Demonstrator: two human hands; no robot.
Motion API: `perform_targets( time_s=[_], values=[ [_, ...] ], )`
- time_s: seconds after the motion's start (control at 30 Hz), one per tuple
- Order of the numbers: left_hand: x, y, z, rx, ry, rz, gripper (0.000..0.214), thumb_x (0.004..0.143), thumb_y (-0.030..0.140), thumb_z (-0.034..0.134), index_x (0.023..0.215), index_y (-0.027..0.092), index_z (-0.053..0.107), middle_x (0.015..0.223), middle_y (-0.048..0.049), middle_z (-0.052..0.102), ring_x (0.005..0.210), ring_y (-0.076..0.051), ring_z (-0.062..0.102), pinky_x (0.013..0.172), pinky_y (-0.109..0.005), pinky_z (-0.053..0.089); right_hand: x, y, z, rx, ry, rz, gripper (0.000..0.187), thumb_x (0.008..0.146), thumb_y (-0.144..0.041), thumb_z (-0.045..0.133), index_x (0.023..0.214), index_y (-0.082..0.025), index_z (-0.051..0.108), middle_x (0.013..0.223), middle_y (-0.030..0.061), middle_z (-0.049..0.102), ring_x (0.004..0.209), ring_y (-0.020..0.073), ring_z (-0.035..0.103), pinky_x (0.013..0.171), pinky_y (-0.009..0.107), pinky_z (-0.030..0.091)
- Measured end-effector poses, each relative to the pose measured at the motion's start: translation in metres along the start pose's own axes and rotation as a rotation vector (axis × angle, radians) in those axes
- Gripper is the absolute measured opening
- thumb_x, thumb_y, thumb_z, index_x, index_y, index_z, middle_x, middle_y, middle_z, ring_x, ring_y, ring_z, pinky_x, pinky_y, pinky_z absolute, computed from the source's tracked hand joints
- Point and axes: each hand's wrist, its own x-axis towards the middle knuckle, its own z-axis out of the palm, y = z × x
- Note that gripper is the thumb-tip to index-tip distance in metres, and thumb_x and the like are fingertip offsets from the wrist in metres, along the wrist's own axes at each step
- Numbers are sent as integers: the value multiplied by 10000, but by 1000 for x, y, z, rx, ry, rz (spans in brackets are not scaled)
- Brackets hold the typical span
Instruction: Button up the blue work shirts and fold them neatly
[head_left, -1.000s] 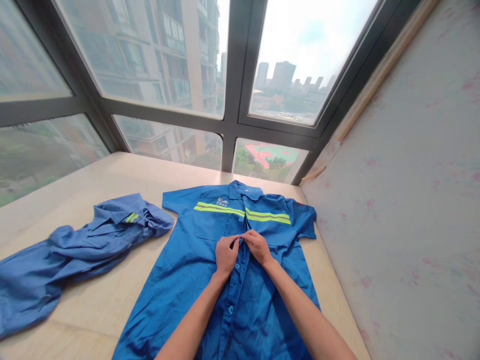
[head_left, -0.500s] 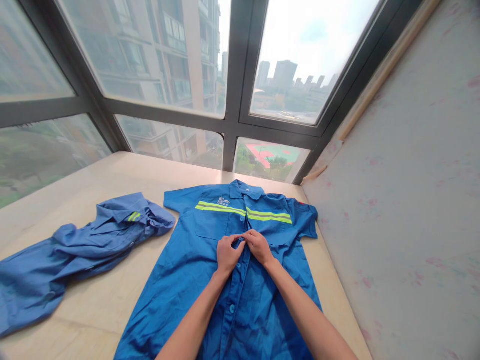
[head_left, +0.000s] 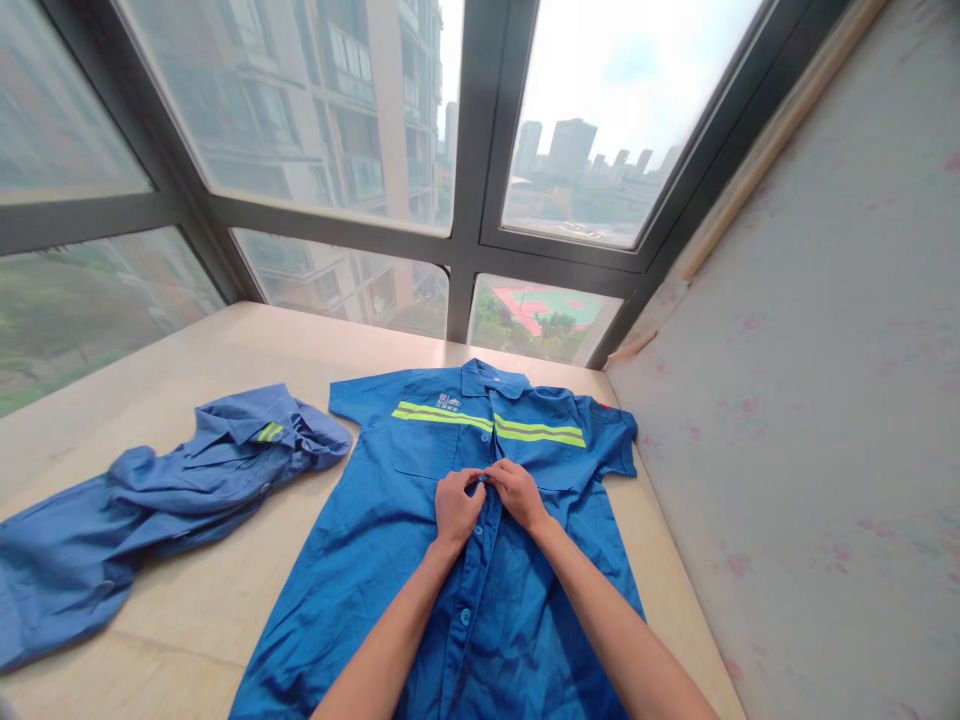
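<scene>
A blue short-sleeved work shirt (head_left: 360,560) lies face up, collar toward the window, with a yellow-green reflective stripe (head_left: 540,430) across its chest. My left hand (head_left: 457,508) pinches the front placket just below the stripe. From the other side my right hand (head_left: 516,495) grips the same placket, fingertips meeting those of the left. The bit of cloth between the fingers is mostly hidden, and I cannot make out whether a button is in it. Lower down, a button (head_left: 465,617) shows on the placket, which hangs partly apart there.
A second blue garment (head_left: 187,490) with a small reflective patch lies crumpled on the left of the pale wooden surface (head_left: 187,650). Windows with a dark frame (head_left: 465,200) rise behind. A flower-patterned wall (head_left: 825,450) stands close on the right.
Both hands stay at the same spot on the placket, with only slight movement of the fingers. The shirt and the second garment have not moved.
</scene>
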Motion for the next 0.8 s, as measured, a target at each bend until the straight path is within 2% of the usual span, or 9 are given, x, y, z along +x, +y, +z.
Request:
perform_targets(
  time_s=[0.23,0.8],
  values=[
    [1,1,1,1,0,1,223,777,116,629,962,226,690,922,-21,749,898,-194,682,874,-368,495,2,-3,-2,-51,-22,-2,282,936,-114,503,1045,-235,733,893,61,688,833,181,642,744,274,496],
    [2,2,1,14,-7,-38,127,779,110,615,855,207,648,850,-10,727,842,-178,672,829,-325,486,1,1,0,44,-103,57,300,923,-90,472,1039,-244,702,951,52,663,910,188,618,813,304,476]
  ],
)
